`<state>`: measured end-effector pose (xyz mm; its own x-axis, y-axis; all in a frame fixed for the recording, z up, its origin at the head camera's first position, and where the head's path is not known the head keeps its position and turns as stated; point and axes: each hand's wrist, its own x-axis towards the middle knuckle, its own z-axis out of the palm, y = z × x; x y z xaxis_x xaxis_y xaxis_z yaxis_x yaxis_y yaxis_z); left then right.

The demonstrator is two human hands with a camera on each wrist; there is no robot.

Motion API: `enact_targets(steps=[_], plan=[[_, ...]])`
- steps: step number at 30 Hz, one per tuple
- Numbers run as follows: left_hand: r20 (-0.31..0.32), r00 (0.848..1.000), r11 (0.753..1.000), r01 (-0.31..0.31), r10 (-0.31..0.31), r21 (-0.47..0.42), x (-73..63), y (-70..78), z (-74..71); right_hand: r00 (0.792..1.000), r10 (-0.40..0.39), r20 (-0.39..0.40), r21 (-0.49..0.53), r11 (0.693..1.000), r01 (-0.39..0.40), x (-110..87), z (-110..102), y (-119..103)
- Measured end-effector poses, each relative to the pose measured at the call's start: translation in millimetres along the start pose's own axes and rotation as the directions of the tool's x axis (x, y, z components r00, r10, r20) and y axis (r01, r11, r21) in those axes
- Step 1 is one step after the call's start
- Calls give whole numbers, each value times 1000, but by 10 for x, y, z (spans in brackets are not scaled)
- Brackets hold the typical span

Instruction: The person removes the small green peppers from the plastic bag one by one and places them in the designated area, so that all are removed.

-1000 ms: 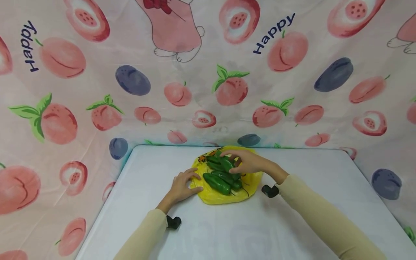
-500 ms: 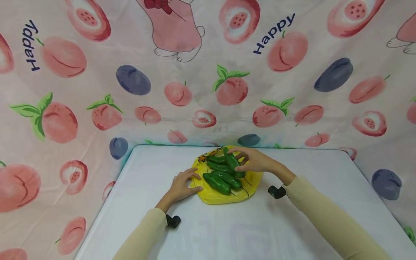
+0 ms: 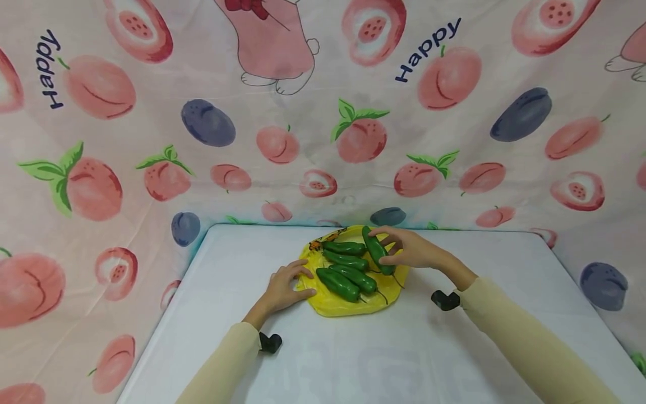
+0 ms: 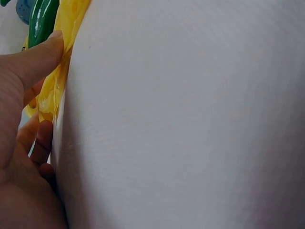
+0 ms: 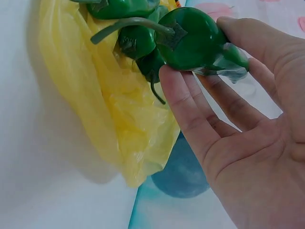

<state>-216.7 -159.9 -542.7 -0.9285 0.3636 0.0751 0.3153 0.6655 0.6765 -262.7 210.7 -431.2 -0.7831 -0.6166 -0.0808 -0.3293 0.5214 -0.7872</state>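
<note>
Several glossy green chili peppers [image 3: 338, 284] with thin stems lie side by side on a yellow plastic bag [image 3: 328, 308] in the head view. My right hand [image 3: 414, 249] holds one green chili pepper [image 3: 375, 247] at the bag's right side. In the right wrist view, the thumb and fingers grip this pepper [image 5: 190, 40] around its body, with its stem pointing left. At the bag's left edge my left hand [image 3: 280, 289] has its thumb and fingers curved around the rim. The left wrist view has the thumb on the yellow plastic [image 4: 57, 88], fingertips partly hidden behind it.
A white table [image 3: 323, 359] carries the bag close to its back edge. Behind it hangs a pink cloth [image 3: 303, 123] printed with fruit. Small black wrist cameras sit below the left cuff [image 3: 271, 343] and the right cuff [image 3: 446, 300].
My right hand has moved to the right with a green chili pepper, away from the other peppers, which now lie more visibly in a row. The left hand has stayed at the bag's edge.
</note>
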Motion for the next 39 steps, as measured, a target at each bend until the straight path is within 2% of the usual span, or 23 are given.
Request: enact_targets(steps=[14,22,39], plan=[[4,1000,1000,7,-7,-9,-1,42,-13,998,25,-58,-3,1000,-25,-172,-121,187],[-8,1000,1000,10,-10,-10,-16,30,-6,996,39,-77,31,999,-37,-265,-221,267],[0,1000,1000,13,-13,20,4,-24,30,977,92,-192,32,996,-88,-508,-380,538]])
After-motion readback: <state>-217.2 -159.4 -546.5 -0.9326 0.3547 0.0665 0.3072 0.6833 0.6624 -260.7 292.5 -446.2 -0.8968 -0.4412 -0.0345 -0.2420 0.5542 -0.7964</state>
